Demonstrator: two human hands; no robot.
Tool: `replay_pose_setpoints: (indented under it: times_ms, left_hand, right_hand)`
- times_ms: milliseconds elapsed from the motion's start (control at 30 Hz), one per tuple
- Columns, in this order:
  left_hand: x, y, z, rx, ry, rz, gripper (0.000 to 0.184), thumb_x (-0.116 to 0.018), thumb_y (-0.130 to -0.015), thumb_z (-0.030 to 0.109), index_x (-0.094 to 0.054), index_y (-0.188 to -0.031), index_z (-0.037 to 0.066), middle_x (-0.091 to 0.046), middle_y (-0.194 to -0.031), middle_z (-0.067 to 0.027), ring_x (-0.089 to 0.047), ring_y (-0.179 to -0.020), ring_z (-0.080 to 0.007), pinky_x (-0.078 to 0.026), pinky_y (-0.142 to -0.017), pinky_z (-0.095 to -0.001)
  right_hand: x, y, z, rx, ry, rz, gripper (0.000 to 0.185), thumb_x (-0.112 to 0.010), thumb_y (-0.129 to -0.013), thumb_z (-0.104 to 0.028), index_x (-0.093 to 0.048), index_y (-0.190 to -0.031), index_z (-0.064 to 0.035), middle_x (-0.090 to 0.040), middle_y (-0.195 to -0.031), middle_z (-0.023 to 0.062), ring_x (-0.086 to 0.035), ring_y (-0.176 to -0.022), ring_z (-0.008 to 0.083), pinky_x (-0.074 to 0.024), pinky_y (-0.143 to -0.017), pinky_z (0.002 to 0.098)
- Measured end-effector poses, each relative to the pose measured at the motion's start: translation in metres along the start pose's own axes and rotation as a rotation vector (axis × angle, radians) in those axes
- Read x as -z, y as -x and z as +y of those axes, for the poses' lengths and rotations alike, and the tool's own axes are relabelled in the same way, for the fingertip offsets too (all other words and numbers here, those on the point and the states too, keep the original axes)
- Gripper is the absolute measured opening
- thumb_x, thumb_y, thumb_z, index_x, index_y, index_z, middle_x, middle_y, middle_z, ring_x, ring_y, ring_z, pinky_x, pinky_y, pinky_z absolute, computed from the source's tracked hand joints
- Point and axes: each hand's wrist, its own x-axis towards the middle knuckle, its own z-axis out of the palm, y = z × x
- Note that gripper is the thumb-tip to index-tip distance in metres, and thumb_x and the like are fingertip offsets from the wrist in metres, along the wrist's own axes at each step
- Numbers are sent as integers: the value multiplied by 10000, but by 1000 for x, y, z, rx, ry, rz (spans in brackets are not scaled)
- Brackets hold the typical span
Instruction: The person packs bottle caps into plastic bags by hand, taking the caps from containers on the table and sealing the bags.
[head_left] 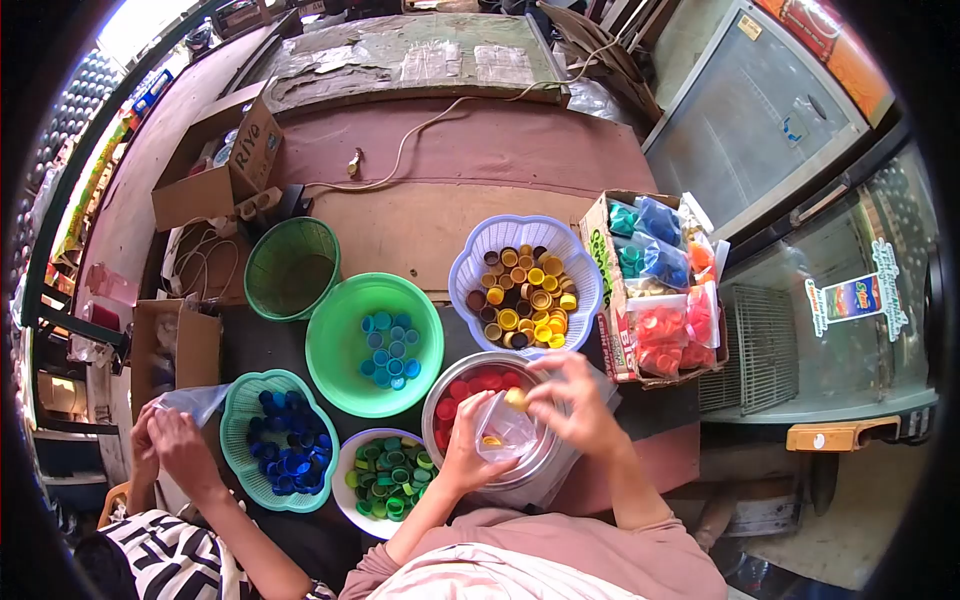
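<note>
My left hand (pixel 474 450) grips a small clear plastic bag (pixel 508 430) with something yellow at its bottom. Just above the bag's mouth, my right hand (pixel 580 405) pinches a pale yellow bottle cap (pixel 516 398). Both hands are over a metal basin (pixel 432 430) of red caps (pixel 460 392), partly hidden by the hands and bag. Beyond them stands a lavender scalloped basket (pixel 468 245) with yellow and brown caps (pixel 527 290).
A co-worker's hands (pixel 180 440) hold a plastic bag (pixel 200 402) at left. Nearby are a teal basket (pixel 232 440) of dark blue caps, a white bowl (pixel 345 490) of green caps, a green basin (pixel 330 345) of light blue caps and a carton (pixel 620 340) of bagged caps.
</note>
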Motion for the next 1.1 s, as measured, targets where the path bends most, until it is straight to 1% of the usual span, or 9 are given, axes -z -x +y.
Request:
replay_pose_setpoints:
  times_ms: [67,167,233,300,400,533,800,1033,1100]
  left_hand:
    - [-1,1,0,-3,2,3,909,-783,-503,157,-308,-1266,24,-399,-1234,-164,-391,-1170,-324,-326,-984,-394]
    - [1,2,1,-16,-15,4,910,-786,-502,152,-309,-1266,24,-399,-1236,-164,-389,-1172,-321,-320,-988,-397]
    - [2,4,1,-21,-21,6,912,-789,-499,148,-310,-1266,27,-401,-1237,-163,-390,-1173,-321,-317,-991,-398]
    - [2,4,1,-27,-15,9,914,-794,-496,143,-313,-1265,29,-404,-1236,-162,-392,-1171,-321,-314,-993,-399]
    - [5,3,2,-25,-38,-14,918,-803,-492,145,-317,-1263,35,-409,-1234,-159,-393,-1171,-321,-312,-995,-401]
    - [7,2,2,-13,-46,-11,922,-812,-490,158,-322,-1261,39,-411,-1236,-157,-393,-1170,-320,-314,-992,-404]
    - [8,0,-4,-14,-52,0,928,-813,-491,174,-319,-1265,36,-407,-1238,-156,-391,-1167,-318,-320,-985,-402]
    - [6,-1,-2,-4,-31,8,927,-805,-490,178,-321,-1267,34,-403,-1239,-158,-386,-1171,-323,-316,-987,-402]
    - [6,-1,-4,-8,-30,8,926,-804,-492,183,-320,-1268,34,-403,-1238,-157,-386,-1171,-321,-316,-987,-401]
  right_hand:
    - [-5,8,-17,96,269,-117,161,-641,-735,-198,-662,-871,-114,-491,-1197,96,-379,-1172,280,-251,-973,418]
    - [-7,-2,2,101,114,-38,197,-630,-746,-217,-657,-915,-119,-505,-1187,98,-413,-1146,275,-279,-956,407]
    - [-8,-24,32,46,138,176,160,-608,-755,-131,-643,-898,-69,-568,-1026,103,-529,-972,276,-400,-848,381]
    - [-18,-47,101,-42,287,291,123,-608,-720,-80,-643,-836,-62,-552,-860,86,-537,-848,265,-429,-773,373]
    - [-25,-73,169,-135,555,239,135,-623,-704,-104,-661,-834,-102,-543,-851,66,-527,-876,242,-418,-775,370]
    - [-36,-88,197,-97,767,79,138,-652,-688,-135,-664,-822,-106,-540,-906,52,-511,-927,234,-409,-798,387]
    - [-34,-83,193,-261,529,105,137,-719,-606,-132,-645,-718,-107,-543,-915,57,-517,-940,238,-416,-827,385]
    - [-31,-47,153,-193,36,356,139,-717,-670,-141,-655,-766,-63,-577,-946,91,-578,-882,230,-458,-772,328]
    - [-26,-32,110,-257,-409,296,106,-697,-713,-128,-654,-785,-63,-570,-1023,89,-550,-964,202,-429,-819,323]
